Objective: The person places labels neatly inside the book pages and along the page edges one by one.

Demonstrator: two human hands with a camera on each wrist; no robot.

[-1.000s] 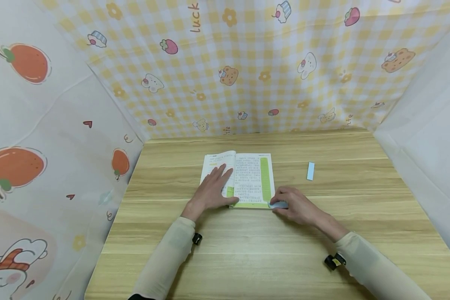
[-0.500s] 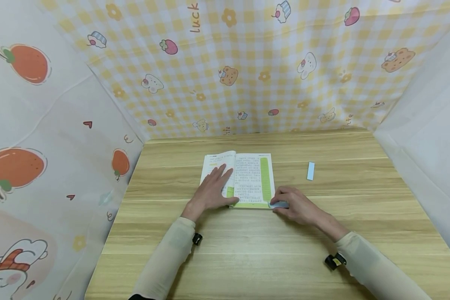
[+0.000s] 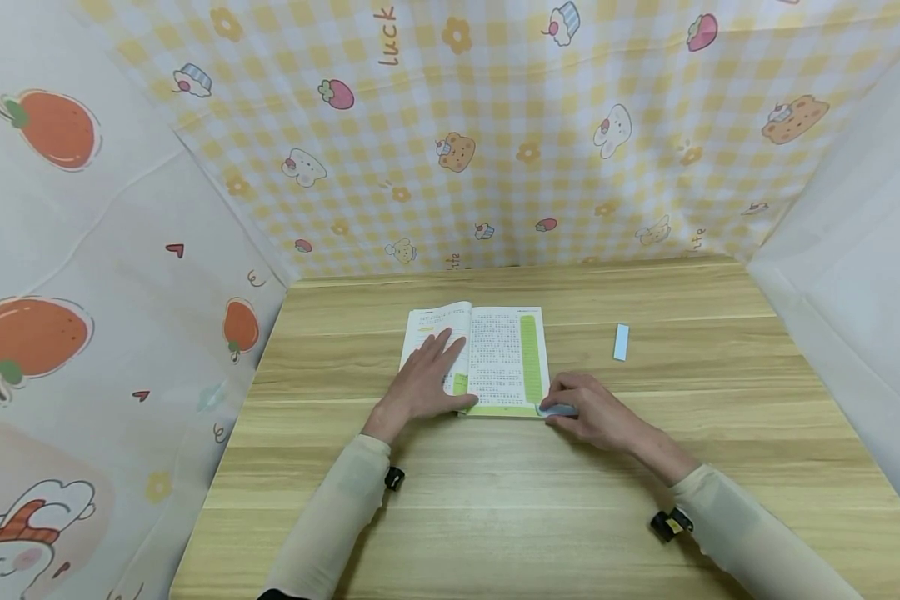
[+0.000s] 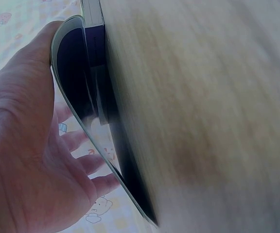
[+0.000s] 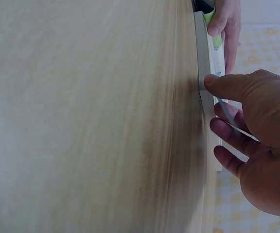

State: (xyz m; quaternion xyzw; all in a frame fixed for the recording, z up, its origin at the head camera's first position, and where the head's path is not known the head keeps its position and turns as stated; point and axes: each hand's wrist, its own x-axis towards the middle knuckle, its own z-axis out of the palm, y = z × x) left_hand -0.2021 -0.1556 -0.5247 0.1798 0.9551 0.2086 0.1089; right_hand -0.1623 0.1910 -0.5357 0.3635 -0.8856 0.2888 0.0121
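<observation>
We observe a book [image 3: 502,358] lying spread at a double page on the wooden worktop [image 3: 525,500], nearer the far edge than the part closest to the person, and slightly left of midway between the left and right edges.

The left hand [image 3: 423,383] rests on the left page. We see its fingers extended and fanned toward the far edge, clenched on nothing, with the thumb pointing right across the lower part of the spread. In the left wrist view, the left-hand leaves bow upward beneath this hand, leaving a dark hollow between them and the worktop.

The right hand [image 3: 588,408] is at the book's near right corner. We find its thumb and index finger pinching a light blue strip [image 3: 558,410], one end of which lies over the page corner; the hand hides part of the strip. In the right wrist view, the thumb tip meets the book's near edge, and the remaining fingers are bent beneath the palm.

Both forearms enter from the near side, the left angled toward the right edge and the right toward the left edge. We note a pale left sleeve [image 3: 337,508] and right sleeve [image 3: 750,525].

A second strip [image 3: 621,342], also light blue, lies flat between the book and the right edge, well apart from both hands. A checked curtain [image 3: 390,167] hangs along the far edge.
</observation>
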